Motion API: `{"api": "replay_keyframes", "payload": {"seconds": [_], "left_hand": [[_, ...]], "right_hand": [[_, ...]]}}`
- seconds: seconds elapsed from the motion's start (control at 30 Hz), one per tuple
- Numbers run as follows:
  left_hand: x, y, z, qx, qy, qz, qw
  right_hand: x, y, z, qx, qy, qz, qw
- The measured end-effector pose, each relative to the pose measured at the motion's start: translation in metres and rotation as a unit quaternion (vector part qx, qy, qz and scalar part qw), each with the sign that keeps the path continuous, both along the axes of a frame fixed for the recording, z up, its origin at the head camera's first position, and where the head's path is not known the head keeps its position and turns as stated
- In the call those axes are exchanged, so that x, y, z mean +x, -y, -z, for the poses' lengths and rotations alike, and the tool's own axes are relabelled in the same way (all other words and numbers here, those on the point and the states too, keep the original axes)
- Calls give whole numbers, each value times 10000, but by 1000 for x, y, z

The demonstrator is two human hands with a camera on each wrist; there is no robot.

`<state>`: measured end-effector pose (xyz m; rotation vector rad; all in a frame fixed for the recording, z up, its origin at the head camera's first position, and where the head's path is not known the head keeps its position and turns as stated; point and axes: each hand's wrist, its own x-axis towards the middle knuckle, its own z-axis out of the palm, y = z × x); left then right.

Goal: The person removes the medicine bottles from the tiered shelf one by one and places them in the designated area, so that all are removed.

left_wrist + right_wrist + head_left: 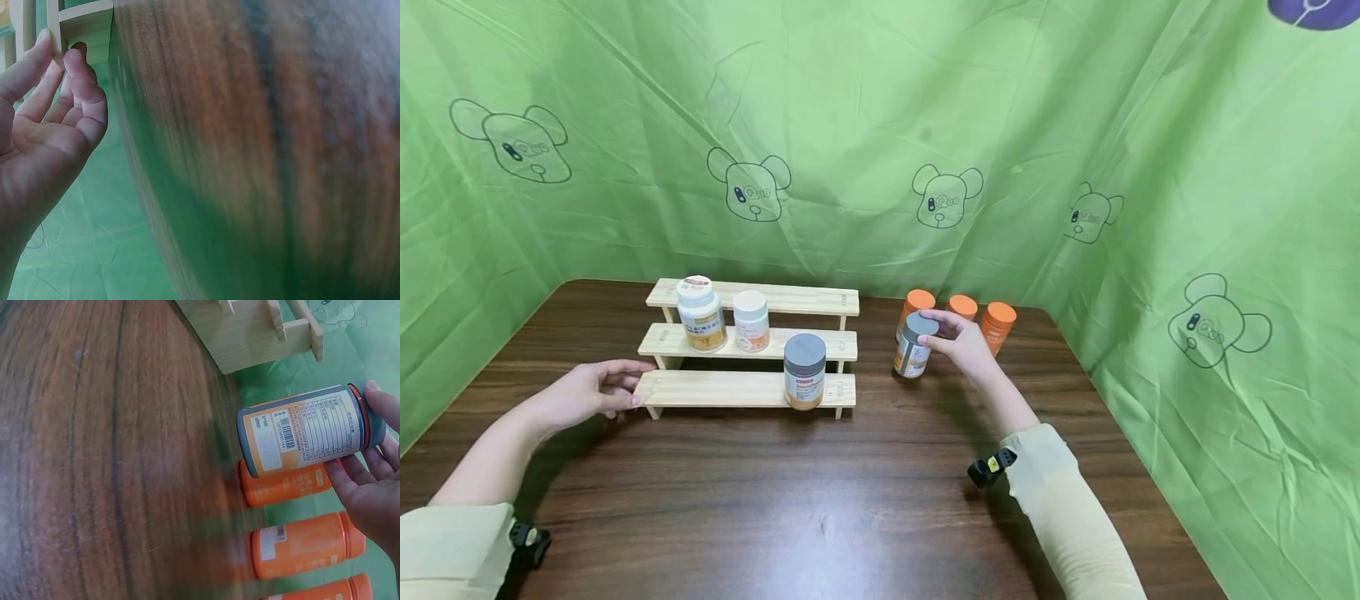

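Observation:
At the lowest step's left end, my left hand (580,393) pinches the three-step wooden display rack (715,387); in the left wrist view, thumb and fingers (87,100) meet around the rack's end (87,9). Right of the rack, my right hand (964,343) grips a grey-lidded supplement bottle (913,358) by its lid. The right wrist view shows that bottle's label (306,428), with a barcode and a printed table. Another grey-lidded bottle (805,387) stands on the lowest step's right part. On the middle step are a larger white bottle (700,312) and a smaller white bottle (751,310).
Three orange bottles stand in a row behind and beside my right hand: the left one (920,298), the middle one (962,305) and the right one (997,327). A green curtain (865,100) surrounds the back and sides of the dark wooden table (760,500).

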<state>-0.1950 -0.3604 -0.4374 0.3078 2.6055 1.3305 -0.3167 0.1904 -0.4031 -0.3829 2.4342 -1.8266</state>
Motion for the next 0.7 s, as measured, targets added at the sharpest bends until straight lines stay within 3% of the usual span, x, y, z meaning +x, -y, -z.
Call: {"api": "replay_keyframes", "payload": {"seconds": [0.37, 0.7], "left_hand": [[1, 1, -1, -3, 48, 20, 10000], [1, 1, -2, -38, 51, 6, 10000]], "right_hand": [[-3, -6, 15, 147, 18, 60, 9999], [-4, -8, 15, -19, 203, 145, 9997]]}}
